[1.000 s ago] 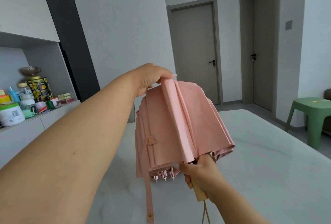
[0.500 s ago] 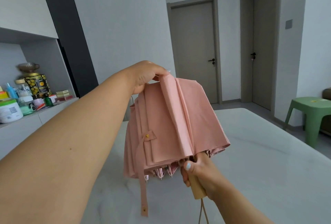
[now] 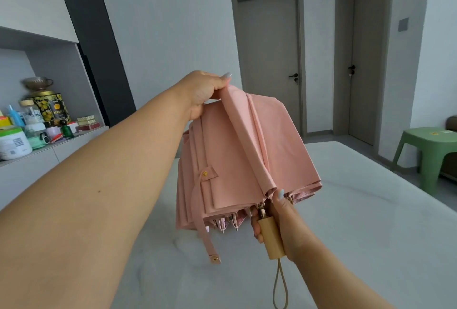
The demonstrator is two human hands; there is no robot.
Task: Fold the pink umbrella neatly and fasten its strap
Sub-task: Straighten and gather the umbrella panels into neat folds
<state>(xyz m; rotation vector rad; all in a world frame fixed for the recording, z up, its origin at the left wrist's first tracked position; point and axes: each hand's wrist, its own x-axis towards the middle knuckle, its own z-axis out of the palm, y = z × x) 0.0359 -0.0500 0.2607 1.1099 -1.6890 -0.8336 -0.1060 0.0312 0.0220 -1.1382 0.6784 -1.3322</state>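
I hold a collapsed pink umbrella (image 3: pixel 237 155) in the air above a white table (image 3: pixel 358 222), its canopy in loose pleats. My left hand (image 3: pixel 201 92) pinches the far top end of one pleat. My right hand (image 3: pixel 279 224) grips the light wooden handle (image 3: pixel 272 239) at the near end, its forefinger pressing the lower end of that same pleat. The pink strap (image 3: pixel 204 224) hangs loose from the canopy's left side, a gold snap at its free end. A matching gold snap (image 3: pixel 204 174) sits on a tab on the canopy. A beige wrist loop (image 3: pixel 280 286) dangles below the handle.
A shelf at the left carries jars, bottles and tins (image 3: pixel 37 120). A green plastic stool (image 3: pixel 430 150) stands at the right beside the table. Two grey doors (image 3: pixel 269 61) are shut at the back.
The umbrella has risen and swung slightly; the hanging strap has shifted. My right forefinger now reaches up onto the pleat's lower end. Both hands keep their hold.
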